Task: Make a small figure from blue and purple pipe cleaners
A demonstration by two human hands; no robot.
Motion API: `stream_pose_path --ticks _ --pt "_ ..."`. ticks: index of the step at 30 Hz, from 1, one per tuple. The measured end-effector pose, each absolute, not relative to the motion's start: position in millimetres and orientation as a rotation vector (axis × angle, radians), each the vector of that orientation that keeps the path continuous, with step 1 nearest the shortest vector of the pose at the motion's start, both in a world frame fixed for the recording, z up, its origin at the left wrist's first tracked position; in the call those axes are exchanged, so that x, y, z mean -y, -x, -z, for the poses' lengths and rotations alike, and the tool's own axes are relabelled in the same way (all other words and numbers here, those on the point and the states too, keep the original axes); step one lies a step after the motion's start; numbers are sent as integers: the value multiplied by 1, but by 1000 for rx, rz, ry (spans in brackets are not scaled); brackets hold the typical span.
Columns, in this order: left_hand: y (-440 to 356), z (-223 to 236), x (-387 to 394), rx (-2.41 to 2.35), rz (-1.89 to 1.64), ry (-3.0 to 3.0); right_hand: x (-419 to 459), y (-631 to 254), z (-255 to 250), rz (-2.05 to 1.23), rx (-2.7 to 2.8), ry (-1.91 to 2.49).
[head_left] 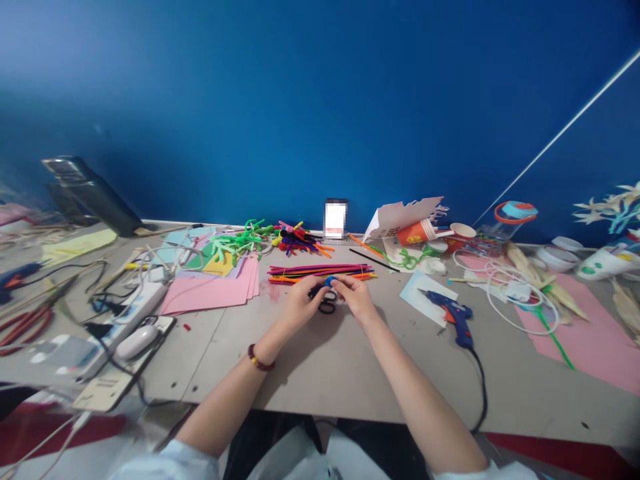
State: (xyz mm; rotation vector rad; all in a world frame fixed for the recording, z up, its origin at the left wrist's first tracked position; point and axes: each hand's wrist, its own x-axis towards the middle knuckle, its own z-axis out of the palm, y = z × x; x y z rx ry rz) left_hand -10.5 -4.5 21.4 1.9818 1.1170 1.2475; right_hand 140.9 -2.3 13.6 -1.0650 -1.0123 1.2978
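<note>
"Small blue craft piece [329, 281]: held how?"
"Pinched between left hand [301, 300] and right hand [356, 298], near black scissors [327, 301], well back from table's [325, 373] front edge."
"Risk?"
"Possibly dropping onto scissors through loosened pinch."

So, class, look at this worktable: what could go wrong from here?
1. The glue gun's cord runs to the table's near edge; a snag might drag the glue gun along.
2. Its nozzle lies over pale blue paper; if hot, it could mark it.
3. The left hand and right hand hold a small blue piece near black-handled scissors, which they might knock.
</note>
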Motion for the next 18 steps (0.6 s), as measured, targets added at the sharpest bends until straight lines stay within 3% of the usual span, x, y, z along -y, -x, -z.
stream_pose_path --ticks 8,18 --pt "12 -25 2 -1070 -1220 -1916 2 -143 -12 -1214 1216 1027" --pt "22 -31 -3 -753 -798 -1342 4 -143 -19 -1256 1274 876"
